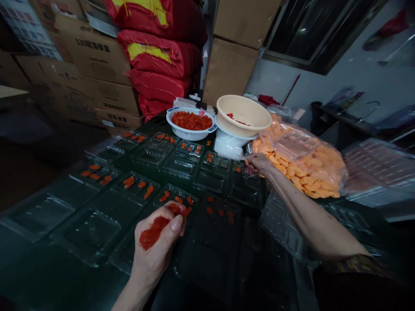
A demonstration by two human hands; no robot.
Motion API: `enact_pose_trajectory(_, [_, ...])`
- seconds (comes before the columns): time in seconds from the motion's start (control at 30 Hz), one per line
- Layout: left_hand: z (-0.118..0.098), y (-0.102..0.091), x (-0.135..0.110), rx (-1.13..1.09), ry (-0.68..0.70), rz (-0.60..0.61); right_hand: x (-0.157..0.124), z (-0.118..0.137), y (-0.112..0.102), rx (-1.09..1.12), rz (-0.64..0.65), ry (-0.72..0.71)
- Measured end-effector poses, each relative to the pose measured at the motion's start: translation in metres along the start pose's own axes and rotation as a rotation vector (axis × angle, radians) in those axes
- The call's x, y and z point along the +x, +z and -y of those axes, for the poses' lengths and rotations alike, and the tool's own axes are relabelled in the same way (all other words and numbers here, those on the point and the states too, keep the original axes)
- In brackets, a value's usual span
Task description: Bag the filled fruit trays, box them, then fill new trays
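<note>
My left hand (158,235) is closed around a handful of small, flat red-orange pieces (152,233), some poking out between thumb and fingers. It hovers over the near row of clear plastic trays (87,233). My right hand (257,164) reaches to the back right, over the top of a clear tray (246,188) in the far row. Its fingers are drawn together, and I cannot make out what is between them. Red-orange pieces (142,184) lie in small groups in the upper compartments of several trays; the large lower compartments show none.
Behind the trays stand a white basin (191,134) of red-orange pieces and a cream basin (243,113) with a few red bits. A big clear bag of orange pieces (308,168) lies at right, near stacked clear trays (382,168). Cartons (97,65) and red bundles (158,56) rise behind.
</note>
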State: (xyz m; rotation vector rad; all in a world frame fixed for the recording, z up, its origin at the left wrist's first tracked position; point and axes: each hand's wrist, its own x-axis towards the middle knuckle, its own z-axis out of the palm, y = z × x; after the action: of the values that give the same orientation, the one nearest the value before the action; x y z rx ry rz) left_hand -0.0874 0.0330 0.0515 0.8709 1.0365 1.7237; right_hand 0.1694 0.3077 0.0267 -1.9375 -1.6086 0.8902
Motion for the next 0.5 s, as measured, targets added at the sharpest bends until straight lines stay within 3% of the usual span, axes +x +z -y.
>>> enact_pose_trajectory(0.2, [-0.001, 0.01, 0.012, -0.098, -0.054, 0.076, -0.012, -0.005, -0.027, 0.163, 0.073, 0.053])
enact_pose_trajectory(0.33, [0.002, 0.011, 0.013, -0.118, -0.093, 0.088, -0.01, -0.002, -0.012, 0.099, 0.031, -0.003])
enact_pose_trajectory(0.5, [0.006, 0.006, 0.013, -0.095, -0.095, 0.085, 0.003, 0.002, 0.008, -0.173, -0.129, -0.11])
